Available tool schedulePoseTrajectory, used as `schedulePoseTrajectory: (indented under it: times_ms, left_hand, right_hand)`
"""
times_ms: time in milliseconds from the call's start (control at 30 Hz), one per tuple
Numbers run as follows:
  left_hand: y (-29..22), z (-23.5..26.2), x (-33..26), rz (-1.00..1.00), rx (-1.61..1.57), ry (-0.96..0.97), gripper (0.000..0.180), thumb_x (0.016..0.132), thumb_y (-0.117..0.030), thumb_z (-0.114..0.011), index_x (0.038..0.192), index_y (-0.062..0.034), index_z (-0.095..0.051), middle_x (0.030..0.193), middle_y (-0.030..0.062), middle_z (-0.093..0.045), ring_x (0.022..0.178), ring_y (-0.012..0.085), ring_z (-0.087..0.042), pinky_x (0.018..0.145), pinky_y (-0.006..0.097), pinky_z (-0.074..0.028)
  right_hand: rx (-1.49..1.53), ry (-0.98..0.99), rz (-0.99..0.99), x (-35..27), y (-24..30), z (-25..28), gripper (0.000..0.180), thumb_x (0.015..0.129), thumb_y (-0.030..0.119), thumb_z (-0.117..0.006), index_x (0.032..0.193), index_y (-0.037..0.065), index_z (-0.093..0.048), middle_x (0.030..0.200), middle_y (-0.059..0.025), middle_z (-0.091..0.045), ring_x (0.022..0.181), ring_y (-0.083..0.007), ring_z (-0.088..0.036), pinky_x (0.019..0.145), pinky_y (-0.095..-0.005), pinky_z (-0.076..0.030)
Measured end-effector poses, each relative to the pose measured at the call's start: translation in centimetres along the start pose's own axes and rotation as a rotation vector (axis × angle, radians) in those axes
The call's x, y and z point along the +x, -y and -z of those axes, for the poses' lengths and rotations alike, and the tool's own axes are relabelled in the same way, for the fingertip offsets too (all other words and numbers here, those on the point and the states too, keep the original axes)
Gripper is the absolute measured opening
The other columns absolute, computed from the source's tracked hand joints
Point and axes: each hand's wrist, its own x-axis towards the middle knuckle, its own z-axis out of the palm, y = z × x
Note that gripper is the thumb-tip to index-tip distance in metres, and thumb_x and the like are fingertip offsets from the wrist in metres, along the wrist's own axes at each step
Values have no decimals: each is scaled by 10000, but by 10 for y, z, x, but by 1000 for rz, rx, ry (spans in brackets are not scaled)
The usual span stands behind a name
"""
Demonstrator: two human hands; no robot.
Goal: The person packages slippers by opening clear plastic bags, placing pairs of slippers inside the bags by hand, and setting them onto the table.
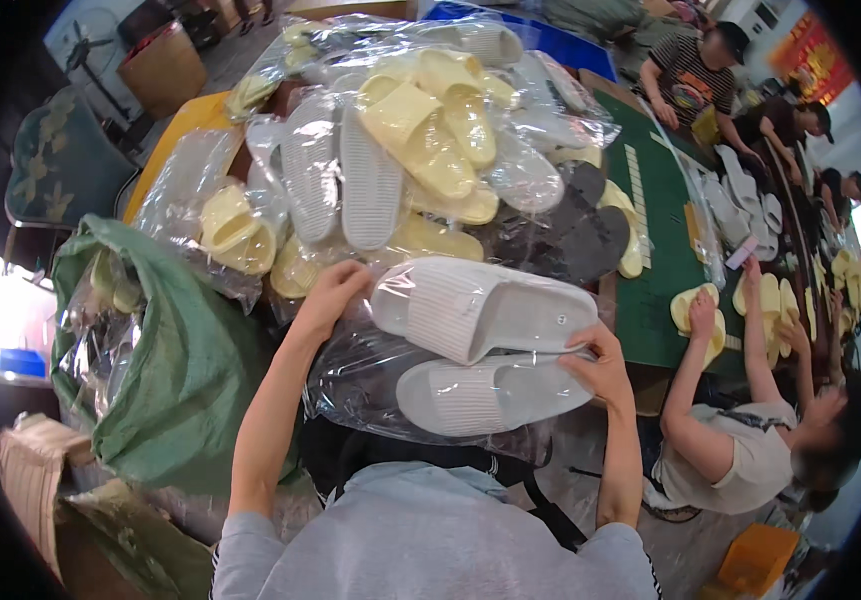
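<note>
A pair of light grey slippers (535, 312) lies side by side before me, toes to the left, with shiny clear plastic over them. My right hand (600, 365) grips both at the heels, thumb and fingers closed on their edges. Beside the upper slipper's toe, my left hand (335, 295) is closed in a pinch on the clear plastic bag (360, 385). That bag spreads below the hand and under the slippers; its exact edges are hard to make out.
Bagged yellow slippers (420, 140), grey slippers (370, 180) and dark slippers (575, 225) are heaped beyond my hands. A green sack (180, 370) of bagged slippers stands at left. On the right, a co-worker (740, 450) handles yellow slippers at a green table (650, 330); other people sit farther along.
</note>
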Motion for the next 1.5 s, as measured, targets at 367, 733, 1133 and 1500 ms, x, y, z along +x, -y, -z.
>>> schedulePoseTrajectory:
  times_ms: [367,733,1133,1500]
  left_hand:
    - [27,20,-19,-17,-146,-355,223,936,-265,-549,1015,-56,-552,825,-14,-518,683,66,-485,565,205,-369]
    - [40,-14,-66,-209,45,-555,672,884,34,-511,1471,-94,-212,761,-28,-457,657,53,-402,586,184,-349]
    - [48,2,-86,114,63,-77,939,808,84,-520,1504,-237,23,1211,145,-484,638,98,-524,547,222,-463]
    - [59,-3,-105,21,314,11,936,759,149,-567,1498,-98,-47,1488,134,-264,768,145,-551,659,245,-488]
  right_hand:
    - [20,-274,-13,-20,-20,61,266,708,-74,-732,900,53,-599,929,-9,-545,847,-108,-581,748,-261,-497]
    - [-95,-398,-74,-35,-28,91,271,682,-45,-758,890,50,-613,907,-2,-575,839,-102,-579,761,-249,-476]
    - [-93,-992,-85,-9,-77,283,233,866,148,-642,1062,91,-532,936,6,-504,846,-97,-491,721,-232,-419]
    - [-189,-606,-219,164,-101,199,740,904,392,-586,1474,101,-216,1301,-136,-465,1124,-210,-507,963,-323,-374]
